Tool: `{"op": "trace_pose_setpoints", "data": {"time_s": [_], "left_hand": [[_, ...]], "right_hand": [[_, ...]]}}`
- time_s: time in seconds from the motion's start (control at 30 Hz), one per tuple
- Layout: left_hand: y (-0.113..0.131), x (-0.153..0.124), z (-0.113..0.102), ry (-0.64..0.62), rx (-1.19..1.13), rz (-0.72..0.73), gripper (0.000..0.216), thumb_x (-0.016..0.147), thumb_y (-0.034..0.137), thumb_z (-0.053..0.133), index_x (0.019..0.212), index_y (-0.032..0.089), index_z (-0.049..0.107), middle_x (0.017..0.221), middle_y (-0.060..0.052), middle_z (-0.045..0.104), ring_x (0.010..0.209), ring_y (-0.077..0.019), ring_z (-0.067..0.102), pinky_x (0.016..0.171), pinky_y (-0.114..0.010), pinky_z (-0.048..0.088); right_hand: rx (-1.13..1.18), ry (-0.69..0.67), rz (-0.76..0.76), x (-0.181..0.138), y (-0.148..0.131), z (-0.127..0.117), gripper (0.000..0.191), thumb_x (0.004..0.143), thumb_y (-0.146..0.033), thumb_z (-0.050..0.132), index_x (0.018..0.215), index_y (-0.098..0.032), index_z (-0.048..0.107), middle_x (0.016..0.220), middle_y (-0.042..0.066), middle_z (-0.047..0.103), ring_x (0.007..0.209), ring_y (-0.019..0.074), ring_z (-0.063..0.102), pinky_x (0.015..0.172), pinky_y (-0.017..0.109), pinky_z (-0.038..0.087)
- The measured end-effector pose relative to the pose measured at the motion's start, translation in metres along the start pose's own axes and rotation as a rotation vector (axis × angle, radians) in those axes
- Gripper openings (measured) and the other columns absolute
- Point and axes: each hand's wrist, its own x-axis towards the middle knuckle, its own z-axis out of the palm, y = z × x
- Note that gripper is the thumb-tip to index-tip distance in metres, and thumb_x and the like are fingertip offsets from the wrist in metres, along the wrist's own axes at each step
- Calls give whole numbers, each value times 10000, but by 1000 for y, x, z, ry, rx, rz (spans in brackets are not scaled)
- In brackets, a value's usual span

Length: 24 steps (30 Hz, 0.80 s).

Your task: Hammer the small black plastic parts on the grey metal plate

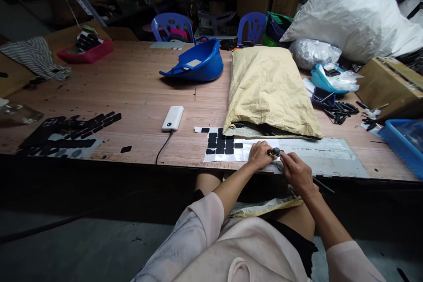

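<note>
At the table's front edge, my left hand (259,156) is closed round a small dark piece (274,152) with a rounded grey-black end and a touch of yellow. My right hand (297,172) is pinched right beside that end; what its fingertips grip is too small to name. To the left of my hands lies a white sheet (244,152) carrying rows of black rounded-square stickers (220,143). Just beyond them is the open mouth of a yellow woven sack (271,92), with dark pieces showing inside. A grey-white board (333,156) lies flat under and right of my right hand.
A white power bank (173,118) with a cable and a blue basin (201,61) are to the left. Black strips (95,125) lie farther left. On the right are black parts (342,111), a blue tray (401,141) and a cardboard box (390,83).
</note>
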Motion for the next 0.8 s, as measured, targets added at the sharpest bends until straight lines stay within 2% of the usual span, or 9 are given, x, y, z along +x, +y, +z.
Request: {"op": "trace_pose_setpoints", "data": {"time_s": [0.07, 0.13, 0.27, 0.53, 0.7, 0.8], "left_hand": [[1, 0, 0, 0, -7, -1, 137, 827, 334, 827, 932, 251, 800, 999, -26, 708, 1038, -227, 614, 951, -377, 462], [0, 0, 0, -7, -16, 1, 147, 815, 329, 838, 937, 254, 807, 992, -26, 705, 1049, -231, 614, 961, -378, 464], [0, 1, 2, -3, -20, 7, 139, 805, 308, 843, 924, 244, 813, 989, -33, 710, 1057, -237, 624, 980, -380, 464], [-3, 1, 4, -24, 6, 26, 140, 817, 321, 833, 926, 240, 802, 1031, -34, 730, 1082, -243, 626, 973, -385, 463], [-4, 2, 2, -27, 48, 53, 160, 861, 369, 802, 954, 240, 785, 1031, -38, 725, 1065, -243, 623, 957, -390, 461], [-1, -11, 0, 9, 68, 121, 185, 905, 378, 763, 1000, 220, 762, 1061, -63, 718, 1072, -251, 623, 954, -395, 465]], "right_hand": [[-23, -6, 4, 0, 2, 3, 354, 1030, -321, 479, 1285, -274, 718, 975, 52, 736, 819, 164, 669, 657, 265, 442], [-37, 51, 25, 4, 9, 3, 343, 1030, -319, 486, 1270, -256, 722, 1008, 60, 737, 856, 167, 674, 682, 264, 448], [-80, 137, 62, 17, 37, 1, 337, 1027, -327, 491, 1256, -236, 722, 1044, 81, 731, 900, 182, 667, 726, 274, 451], [-187, 84, -51, 22, 96, 21, 289, 1007, -364, 513, 1099, -226, 750, 904, 81, 700, 837, 220, 575, 763, 341, 429], [-144, 85, -6, 18, 102, 30, 266, 971, -359, 547, 1082, -235, 754, 905, 84, 683, 851, 229, 562, 777, 361, 426], [-137, 66, 12, 19, 98, 27, 263, 971, -358, 547, 1065, -230, 756, 899, 85, 679, 847, 229, 556, 779, 360, 427]]}}
